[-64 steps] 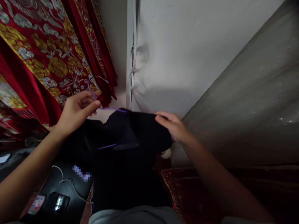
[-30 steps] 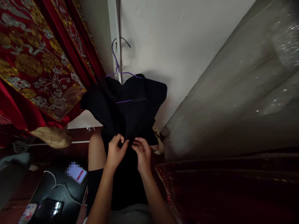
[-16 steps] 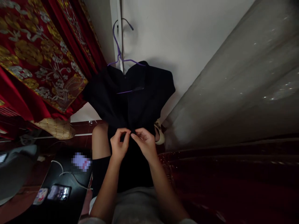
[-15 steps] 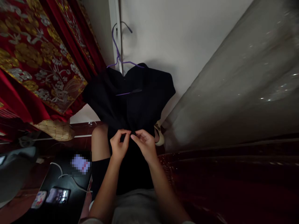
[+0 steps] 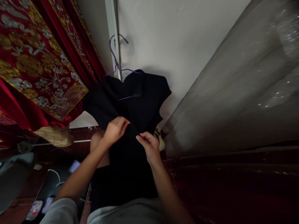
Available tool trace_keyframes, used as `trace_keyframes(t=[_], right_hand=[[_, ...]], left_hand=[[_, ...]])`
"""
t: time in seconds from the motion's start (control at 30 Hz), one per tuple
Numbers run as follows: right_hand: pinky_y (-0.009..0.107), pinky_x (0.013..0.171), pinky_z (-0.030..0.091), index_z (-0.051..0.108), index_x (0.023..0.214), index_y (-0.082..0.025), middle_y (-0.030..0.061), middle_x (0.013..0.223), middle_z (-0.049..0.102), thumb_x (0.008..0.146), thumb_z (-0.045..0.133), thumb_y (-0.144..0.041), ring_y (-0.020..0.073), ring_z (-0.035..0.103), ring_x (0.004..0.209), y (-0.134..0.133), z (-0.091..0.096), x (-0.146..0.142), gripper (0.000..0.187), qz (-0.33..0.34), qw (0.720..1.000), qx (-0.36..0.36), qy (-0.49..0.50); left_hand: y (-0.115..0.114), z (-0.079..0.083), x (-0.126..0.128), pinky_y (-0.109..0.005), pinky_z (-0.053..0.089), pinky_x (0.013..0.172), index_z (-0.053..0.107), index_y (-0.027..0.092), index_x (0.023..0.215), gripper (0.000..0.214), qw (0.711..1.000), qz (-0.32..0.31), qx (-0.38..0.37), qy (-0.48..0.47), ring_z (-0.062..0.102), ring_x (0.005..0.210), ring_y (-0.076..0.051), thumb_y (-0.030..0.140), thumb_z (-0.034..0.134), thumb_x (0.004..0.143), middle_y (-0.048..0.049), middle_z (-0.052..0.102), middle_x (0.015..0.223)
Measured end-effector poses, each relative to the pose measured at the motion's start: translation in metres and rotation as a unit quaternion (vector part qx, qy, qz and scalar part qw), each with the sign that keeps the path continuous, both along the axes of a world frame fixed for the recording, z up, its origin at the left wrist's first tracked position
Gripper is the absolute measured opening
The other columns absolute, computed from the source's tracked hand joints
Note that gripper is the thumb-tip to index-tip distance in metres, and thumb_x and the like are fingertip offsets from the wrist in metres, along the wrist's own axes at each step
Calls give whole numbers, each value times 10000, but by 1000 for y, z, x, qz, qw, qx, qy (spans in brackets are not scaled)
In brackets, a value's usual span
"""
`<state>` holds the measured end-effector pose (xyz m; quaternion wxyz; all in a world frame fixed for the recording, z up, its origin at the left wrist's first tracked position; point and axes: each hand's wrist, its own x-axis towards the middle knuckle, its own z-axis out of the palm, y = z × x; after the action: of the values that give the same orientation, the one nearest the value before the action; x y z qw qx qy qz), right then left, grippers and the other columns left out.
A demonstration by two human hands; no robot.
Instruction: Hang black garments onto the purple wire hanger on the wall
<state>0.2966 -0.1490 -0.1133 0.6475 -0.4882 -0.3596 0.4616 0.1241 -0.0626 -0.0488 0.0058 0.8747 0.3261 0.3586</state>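
Observation:
A black short-sleeved shirt (image 5: 149, 102) hangs in front of me on a purple wire hanger (image 5: 116, 59), its collar uppermost. My right hand (image 5: 150, 144) is closed, pinching the dark cloth of the shirt's front between thumb and fingers. Higher and to the left, my left hand (image 5: 115, 130) is also closed in a pinch at the front opening; the cloth at its fingertips is too dark to make out fully. Any button there is not visible.
Red embroidered cloth (image 5: 53, 62) hangs at the left. Translucent plastic sheeting (image 5: 210, 102) slopes down the right side over dark red material. A black bench (image 5: 50, 183) at lower left carries phones and a white cable. A pale shoe (image 5: 161, 140) shows beyond the shirt.
My left hand has moved up and left, away from my right hand, which has shifted slightly right. The front of the shirt is now stretched between them. The view has tilted slightly.

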Motion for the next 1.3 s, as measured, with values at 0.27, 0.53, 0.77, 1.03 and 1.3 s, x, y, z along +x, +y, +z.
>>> trace_keyframes(t=[0.27, 0.53, 0.77, 1.03, 1.3], right_hand=[[279, 654, 433, 658, 761, -202, -9, 715, 598, 732, 804, -474, 146, 544, 674, -12, -34, 15, 310, 33, 996, -10, -82], [348, 824, 537, 718, 1098, -242, 57, 1044, 735, 880, 707, -376, 195, 672, 922, 48, 61, 28, 256, 62, 954, 181, -233], [297, 732, 495, 708, 1067, -215, 26, 912, 688, 977, 623, -382, 153, 608, 797, 105, 169, 6, 208, 31, 874, 340, -345], [296, 794, 464, 589, 846, -210, -8, 754, 538, 1012, 576, -452, 152, 579, 802, 136, 156, -11, 294, -28, 865, 344, -363], [332, 702, 498, 551, 835, -223, 28, 774, 547, 950, 531, -690, 154, 554, 717, 186, 197, 77, 481, -260, 857, 390, -215]], left_hand=[[86, 133, -24, -376, 505, 778, 592, 230, 984, 217, 974, 115, 186, 53, 630, 902, -204, 367, 459, 1087, -66, 688, 948], [48, 150, -10, -352, 541, 858, 633, 189, 1012, 298, 986, 29, 161, 20, 704, 933, -208, 418, 458, 1086, -58, 708, 947], [38, 133, -16, -300, 537, 826, 658, 183, 1020, 325, 986, 35, 163, 8, 710, 886, -171, 414, 441, 1093, -48, 724, 943], [47, 111, -7, -331, 495, 776, 640, 174, 966, 308, 982, 97, 153, 49, 669, 840, -200, 340, 411, 1089, -70, 676, 899], [19, 25, -5, -307, 496, 670, 670, 149, 952, 213, 963, 21, -2, 269, 680, 763, -221, 178, 470, 1022, -101, 699, 844]])
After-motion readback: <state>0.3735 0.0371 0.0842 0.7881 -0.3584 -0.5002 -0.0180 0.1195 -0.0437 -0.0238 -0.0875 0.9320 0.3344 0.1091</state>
